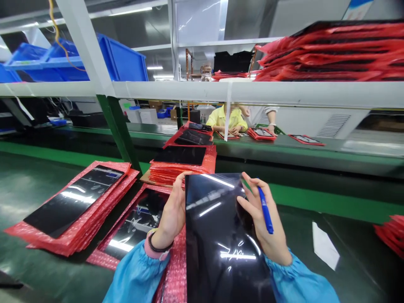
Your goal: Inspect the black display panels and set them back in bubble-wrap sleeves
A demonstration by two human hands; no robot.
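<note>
While fingers hold a black panel, the sign is illegible.

My counter is dark green and smooth. At ten o'clock lies a stack of red bubble-wrap sleeves with a glossy black rectangular panel on top; between ten and eleven, a red bubble-wrap sleeve with a second black panel. Near twelve I see brown cardboard under another red stack. At two lies a white paper piece; farther right, a red pile.
</note>
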